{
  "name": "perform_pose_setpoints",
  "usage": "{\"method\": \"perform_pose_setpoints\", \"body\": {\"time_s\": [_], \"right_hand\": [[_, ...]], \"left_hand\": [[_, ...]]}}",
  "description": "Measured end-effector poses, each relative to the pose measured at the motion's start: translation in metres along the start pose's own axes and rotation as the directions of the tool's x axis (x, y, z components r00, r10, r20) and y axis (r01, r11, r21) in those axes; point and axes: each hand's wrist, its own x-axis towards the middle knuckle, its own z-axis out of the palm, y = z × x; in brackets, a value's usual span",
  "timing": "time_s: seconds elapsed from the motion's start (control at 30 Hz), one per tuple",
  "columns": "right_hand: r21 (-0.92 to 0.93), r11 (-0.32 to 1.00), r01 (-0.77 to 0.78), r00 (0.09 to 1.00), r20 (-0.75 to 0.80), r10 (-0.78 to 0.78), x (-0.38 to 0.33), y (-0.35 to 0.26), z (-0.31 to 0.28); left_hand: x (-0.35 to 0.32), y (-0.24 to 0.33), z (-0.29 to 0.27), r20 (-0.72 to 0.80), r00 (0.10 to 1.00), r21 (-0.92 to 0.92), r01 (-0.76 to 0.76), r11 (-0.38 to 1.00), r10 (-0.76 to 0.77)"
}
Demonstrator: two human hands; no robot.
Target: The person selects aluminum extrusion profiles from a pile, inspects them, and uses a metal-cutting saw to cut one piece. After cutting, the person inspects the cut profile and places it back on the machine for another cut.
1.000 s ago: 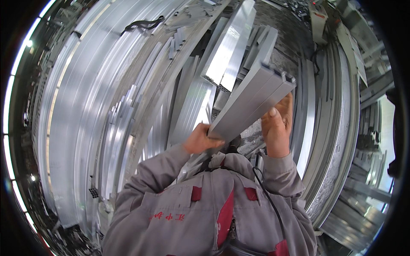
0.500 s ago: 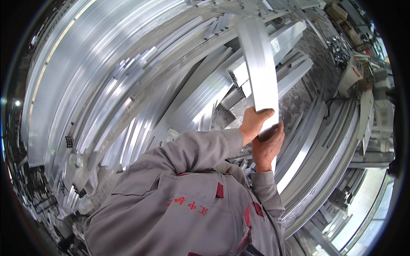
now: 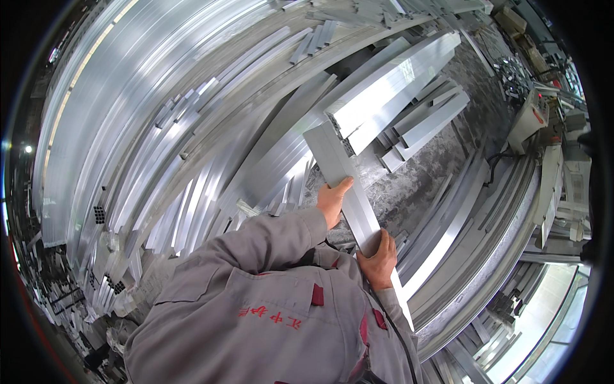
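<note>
Head view, held profile: you are holding a grey rectangular metal profile (image 3: 360, 211) aslant in front of your chest, its far end pointing up and to the left.
Left hand: your left hand (image 3: 332, 203) is gripping its left edge around mid-length, thumb lying over the upper face, the other fingers mostly hidden.
Right hand: your right hand (image 3: 378, 259) is clasping the near end, fingers closing along the right edge.
Bright stack: shiny box profiles (image 3: 393, 86) are lying just beyond the far end, their hollow ends facing you and crowding that side; whether they are touching your piece, you cannot tell from here.
Short lengths: grey profile offcuts (image 3: 427, 128) are resting on the stained floor (image 3: 412, 185), right of the shiny ones.
Right side: long metal strips (image 3: 448, 240) are running past your right hand, with a grey box (image 3: 529, 120) standing beyond them.
Left side: long silvery profiles (image 3: 121, 115) are filling the area, and small cut bars (image 3: 313, 41) are lying near the top.
Jacket: a dark cord (image 3: 404, 345) is trailing down your grey jacket (image 3: 224, 339).
</note>
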Motion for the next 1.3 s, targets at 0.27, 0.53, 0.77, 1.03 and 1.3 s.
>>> {"method": "perform_pose_setpoints", "body": {"time_s": [0.27, 0.53, 0.77, 1.03, 1.3], "right_hand": [[0.045, 0.999, -0.012, 0.998, -0.066, 0.015, 0.0, 0.054, -0.033], [0.125, 0.905, -0.406, 0.903, -0.101, 0.418, -0.063, 0.134, -0.06], [0.205, 0.706, -0.678, 0.672, -0.215, 0.708, -0.14, 0.198, -0.064], [0.325, 0.528, -0.785, 0.483, -0.213, 0.849, -0.17, 0.224, -0.055], [0.326, 0.518, -0.791, 0.459, -0.244, 0.854, -0.112, 0.296, -0.081]], "left_hand": [[0.006, -0.035, 0.057, 0.108, 0.993, 0.07, 0.03, 0.997, -0.038], [0.021, -0.061, 0.093, 0.239, 0.95, 0.404, 0.091, 0.91, -0.201], [0.069, -0.043, 0.049, 0.111, 0.974, 0.385, 0.141, 0.912, -0.198], [0.091, -0.074, 0.093, 0.045, 0.945, 0.443, 0.272, 0.854, -0.325], [0.146, -0.117, 0.222, 0.212, 0.873, 0.578, 0.25, 0.777, -0.439]]}}
